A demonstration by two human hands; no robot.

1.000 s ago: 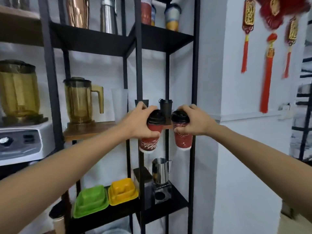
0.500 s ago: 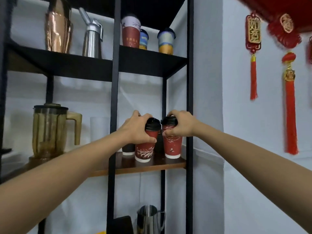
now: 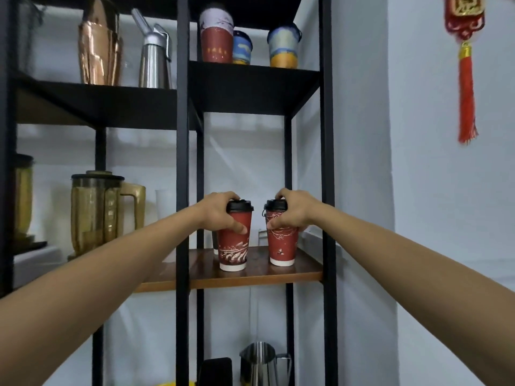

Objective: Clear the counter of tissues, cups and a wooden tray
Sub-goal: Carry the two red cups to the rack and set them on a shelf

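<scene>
Two red paper cups with black lids stand upright on the wooden shelf [image 3: 303,273] of a black metal rack. My left hand [image 3: 220,213] grips the left red cup [image 3: 233,252] just below its lid. My right hand [image 3: 292,211] grips the right red cup [image 3: 282,247] the same way. The cups stand a hand's width apart. A dark cup [image 3: 215,243] is mostly hidden behind the left one.
Black rack posts [image 3: 182,174] frame the shelf on both sides. A black shelf above holds several paper cups [image 3: 216,40], a copper shaker [image 3: 100,48] and a steel dispenser [image 3: 154,54]. A blender jug [image 3: 97,213] stands left, a steel pitcher [image 3: 257,363] below. Red tassel ornament [image 3: 465,65] hangs right.
Both hands carried the cups up from in front of the rack and set them on the wooden shelf, then drew them apart. The view tilted upward.
</scene>
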